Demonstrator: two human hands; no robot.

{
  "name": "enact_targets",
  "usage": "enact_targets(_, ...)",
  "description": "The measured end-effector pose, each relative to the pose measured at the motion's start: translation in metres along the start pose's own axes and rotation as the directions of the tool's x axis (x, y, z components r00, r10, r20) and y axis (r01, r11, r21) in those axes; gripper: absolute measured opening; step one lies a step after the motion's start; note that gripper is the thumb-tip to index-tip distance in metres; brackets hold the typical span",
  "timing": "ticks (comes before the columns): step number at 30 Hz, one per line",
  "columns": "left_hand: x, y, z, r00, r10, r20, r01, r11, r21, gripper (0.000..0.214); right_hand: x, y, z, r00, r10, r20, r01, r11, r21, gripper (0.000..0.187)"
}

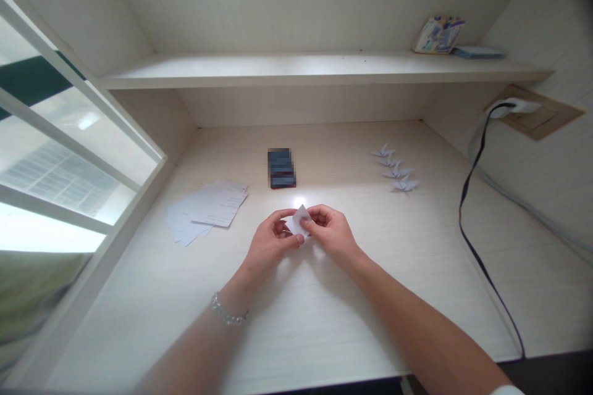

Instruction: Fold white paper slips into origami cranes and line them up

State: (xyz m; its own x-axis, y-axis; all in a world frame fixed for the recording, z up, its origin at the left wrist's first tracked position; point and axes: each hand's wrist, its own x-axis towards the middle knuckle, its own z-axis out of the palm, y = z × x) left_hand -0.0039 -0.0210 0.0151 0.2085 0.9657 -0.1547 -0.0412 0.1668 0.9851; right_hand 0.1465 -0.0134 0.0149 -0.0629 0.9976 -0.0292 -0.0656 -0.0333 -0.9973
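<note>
Both hands are clamped on one small folded piece of white paper (299,220), held just above the pale wooden tabletop (324,315), a little nearer to me than the dark blue rectangular object (281,168) that lies flat in the middle. My left hand (271,244) pinches the paper's lower left side between thumb and fingertips, and my right hand (331,231) grips its right side with the fingers curled in; the two hands nearly touch each other. A pointed corner of the paper sticks up between them, towards the dark blue object. I cannot tell how many folds the paper has. A silver beaded bracelet (227,315) sits on my left wrist. Left of the dark blue object, and slightly closer to me, a loose fanned stack of white paper sheets (208,210) lies flat. Right of the object, well apart from it, four small folded white paper cranes (396,170) stand in a slanting row. Farther right again, a thin black cable (467,210) runs across the tabletop up to a white plug (514,108) in the side wall. Above and behind the object runs a long white shelf (301,68), with a colourful printed booklet (438,34) leaning at its right end.
</note>
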Motion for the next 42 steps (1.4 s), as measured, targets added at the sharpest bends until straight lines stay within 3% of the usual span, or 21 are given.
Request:
enact_targets(7, -0.001, 0.002, -0.001, 1.000, 0.011, 0.011, -0.011, 1.000, 0.020, 0.057, 0.001, 0.000, -0.002, 1.000, 0.008, 0.017, -0.008, 1.000, 0.004, 0.016)
enact_targets(13, 0.003, 0.000, -0.003, 1.000, -0.013, -0.026, 0.011, 0.998, -0.065, 0.027, 0.004, 0.001, -0.006, 0.988, 0.115, 0.104, -0.122, 0.991, 0.056, 0.019)
enact_targets(23, 0.002, 0.003, -0.006, 0.997, -0.046, -0.067, 0.034, 0.982, -0.183, 0.012, 0.003, -0.003, -0.011, 0.964, 0.203, 0.174, -0.238, 0.948, 0.212, 0.022)
enact_targets(27, 0.003, 0.004, -0.005, 0.996, -0.057, -0.065, 0.042, 0.976, -0.215, 0.010, 0.002, -0.004, -0.010, 0.958, 0.219, 0.183, -0.251, 0.952, 0.173, 0.023)
enact_targets(34, 0.004, 0.000, -0.006, 0.990, -0.004, -0.138, 0.005, 1.000, 0.005, 0.025, 0.003, -0.001, -0.009, 0.973, 0.170, 0.156, -0.181, 0.982, 0.057, 0.014)
enact_targets(42, 0.006, -0.004, -0.008, 0.984, 0.079, -0.162, -0.067, 0.995, 0.079, 0.034, 0.003, 0.001, -0.004, 0.983, 0.150, 0.103, -0.158, 0.985, 0.071, 0.018)
